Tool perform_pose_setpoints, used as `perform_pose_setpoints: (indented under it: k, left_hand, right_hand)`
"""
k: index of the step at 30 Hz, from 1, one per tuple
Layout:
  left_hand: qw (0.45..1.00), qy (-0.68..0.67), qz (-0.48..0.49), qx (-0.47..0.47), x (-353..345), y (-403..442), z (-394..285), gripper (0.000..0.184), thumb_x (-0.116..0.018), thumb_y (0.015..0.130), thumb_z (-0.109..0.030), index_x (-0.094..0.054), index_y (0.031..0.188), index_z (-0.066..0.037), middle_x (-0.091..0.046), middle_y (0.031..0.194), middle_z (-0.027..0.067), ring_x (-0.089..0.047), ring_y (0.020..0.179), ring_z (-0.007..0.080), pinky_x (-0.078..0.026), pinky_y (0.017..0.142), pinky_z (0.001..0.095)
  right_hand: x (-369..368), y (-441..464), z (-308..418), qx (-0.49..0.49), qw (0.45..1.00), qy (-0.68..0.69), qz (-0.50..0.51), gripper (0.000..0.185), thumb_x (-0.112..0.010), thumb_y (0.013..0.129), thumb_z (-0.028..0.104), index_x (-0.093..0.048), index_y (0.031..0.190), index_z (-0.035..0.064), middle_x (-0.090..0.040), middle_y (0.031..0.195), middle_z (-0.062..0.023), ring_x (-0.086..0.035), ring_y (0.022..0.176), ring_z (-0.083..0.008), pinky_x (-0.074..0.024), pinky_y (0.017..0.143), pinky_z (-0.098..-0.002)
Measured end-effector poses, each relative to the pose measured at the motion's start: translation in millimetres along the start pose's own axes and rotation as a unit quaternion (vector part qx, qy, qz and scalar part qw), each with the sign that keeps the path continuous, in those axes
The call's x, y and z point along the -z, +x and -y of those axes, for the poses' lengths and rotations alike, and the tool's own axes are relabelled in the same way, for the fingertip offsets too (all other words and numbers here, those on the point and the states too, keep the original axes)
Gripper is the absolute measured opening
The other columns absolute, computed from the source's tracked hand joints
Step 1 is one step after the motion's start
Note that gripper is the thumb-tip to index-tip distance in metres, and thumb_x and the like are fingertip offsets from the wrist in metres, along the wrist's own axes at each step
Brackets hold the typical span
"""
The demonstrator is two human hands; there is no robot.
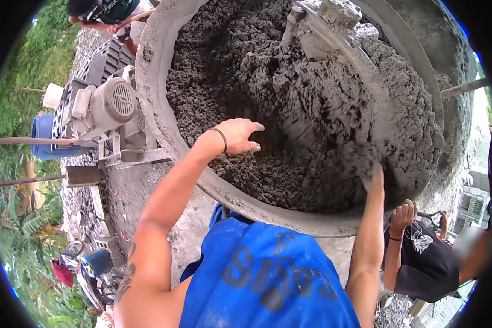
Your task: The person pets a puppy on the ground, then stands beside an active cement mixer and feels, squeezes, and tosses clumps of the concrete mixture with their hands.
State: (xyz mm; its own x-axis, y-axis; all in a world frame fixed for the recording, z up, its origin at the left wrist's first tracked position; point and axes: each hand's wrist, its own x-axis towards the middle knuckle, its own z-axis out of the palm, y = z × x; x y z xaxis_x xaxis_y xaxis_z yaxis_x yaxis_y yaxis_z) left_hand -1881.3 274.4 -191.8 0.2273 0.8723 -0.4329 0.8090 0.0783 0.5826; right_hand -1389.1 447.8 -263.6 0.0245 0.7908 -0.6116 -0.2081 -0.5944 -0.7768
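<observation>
Wet grey concrete mix (290,93) fills much of a large round mixer drum (154,98). My left hand (239,135) hangs over the mix inside the near-left rim, thumb and fingers apart and holding nothing, with grey on the fingertips. At the lower right of the drum, my right hand (375,177) reaches into the mix. Its fingers are hidden by concrete and motion blur. A concrete-caked mixing arm (341,46) crosses the upper right of the drum, with lumps stuck on top.
An electric motor (113,101) on a metal frame stands left of the drum, near a blue barrel (41,134). A person in a black shirt (426,259) is close by at the lower right. Another person (112,12) holds a wooden handle at the top left. A motorcycle (90,276) stands farther left.
</observation>
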Motion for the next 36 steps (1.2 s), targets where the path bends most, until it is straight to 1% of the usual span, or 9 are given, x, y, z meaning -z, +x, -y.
perform_pose_setpoints:
  k: [6,9,13,15,17,19,25,32,36]
  left_hand:
    - [0.998,0.011,-0.012,0.057,17,18,30,0.057,-0.067,0.084,-0.038,-0.053,0.132,-0.009,-0.059,0.125,0.0208,-0.054,0.118,0.0365,-0.044,0.101,0.0442]
    - [0.993,0.035,-0.020,0.115,23,27,46,0.055,-0.069,0.082,-0.034,-0.056,0.129,-0.010,-0.063,0.118,0.0204,-0.058,0.113,0.0361,-0.047,0.098,0.0436]
    - [0.939,0.172,0.071,0.288,10,81,110,0.038,-0.069,0.079,-0.026,-0.068,0.112,-0.008,-0.067,0.111,0.0182,-0.063,0.107,0.0322,-0.051,0.094,0.0399]
    - [0.938,0.154,0.061,0.306,-3,98,125,0.037,-0.071,0.077,-0.026,-0.070,0.109,-0.008,-0.068,0.110,0.0181,-0.063,0.108,0.0320,-0.050,0.095,0.0389]
    - [0.985,-0.025,0.009,0.169,-10,107,112,0.050,-0.074,0.075,-0.026,-0.064,0.120,-0.007,-0.064,0.118,0.0192,-0.060,0.113,0.0331,-0.048,0.098,0.0388]
    - [0.981,0.023,0.008,0.192,-58,137,118,0.065,-0.076,0.074,-0.031,-0.056,0.130,-0.005,-0.058,0.127,0.0204,-0.056,0.118,0.0342,-0.047,0.101,0.0393]
    - [0.966,0.064,0.116,0.224,-120,155,86,0.044,-0.072,0.078,-0.025,-0.066,0.113,0.000,-0.062,0.121,0.0202,-0.058,0.117,0.0341,-0.049,0.098,0.0404]
    - [0.955,0.122,0.187,0.197,-121,142,62,0.038,-0.060,0.077,-0.005,-0.066,0.114,-0.005,-0.064,0.115,0.0213,-0.060,0.113,0.0338,-0.051,0.093,0.0434]
    - [0.996,0.051,0.060,0.044,-127,135,18,0.047,-0.069,0.080,-0.018,-0.059,0.126,-0.015,-0.062,0.115,0.0194,-0.059,0.111,0.0356,-0.050,0.094,0.0454]
  right_hand:
    - [-99,30,-39,0.028,0.970,-0.239,0.017,0.030,-0.059,0.093,0.024,-0.062,0.114,0.0034,-0.067,0.098,-0.0060,-0.063,0.088,-0.0180,-0.0504,0.070,-0.0314]
    - [-144,16,-35,0.127,0.885,-0.438,0.094,0.050,-0.066,0.085,0.031,-0.060,0.116,-0.0075,-0.065,0.110,-0.0193,-0.062,0.097,-0.0280,-0.0467,0.085,-0.0376]
    - [-163,11,-41,0.073,0.759,-0.646,0.023,0.056,-0.070,0.080,0.034,-0.060,0.117,-0.0060,-0.064,0.111,-0.0253,-0.061,0.103,-0.0369,-0.0460,0.090,-0.0409]
    - [-154,17,-57,0.266,0.710,-0.645,0.098,0.058,-0.073,0.076,0.035,-0.061,0.119,-0.0018,-0.060,0.118,-0.0289,-0.053,0.115,-0.0434,-0.0437,0.096,-0.0446]
    - [-141,26,-84,0.240,0.673,-0.693,0.100,0.075,-0.078,0.072,0.038,-0.051,0.134,0.0054,-0.047,0.136,-0.0281,-0.040,0.130,-0.0440,-0.0376,0.105,-0.0473]
    - [-144,14,-95,0.204,0.636,-0.741,0.070,0.082,-0.079,0.071,0.040,-0.046,0.137,0.0052,-0.046,0.138,-0.0279,-0.041,0.129,-0.0441,-0.0387,0.105,-0.0482]
    - [-143,20,-67,0.015,0.635,-0.749,0.189,0.087,-0.078,0.068,0.049,-0.049,0.137,0.0060,-0.050,0.137,-0.0226,-0.047,0.127,-0.0379,-0.0419,0.103,-0.0445]
    - [-165,-37,-83,-0.054,0.507,-0.791,0.338,0.057,-0.067,0.072,0.036,-0.064,0.120,0.0046,-0.061,0.123,-0.0219,-0.058,0.113,-0.0375,-0.0473,0.096,-0.0448]
    - [-167,-47,-55,-0.120,0.505,-0.731,0.443,0.064,-0.069,0.074,0.051,-0.065,0.121,0.0079,-0.059,0.130,-0.0166,-0.056,0.119,-0.0338,-0.0421,0.102,-0.0424]
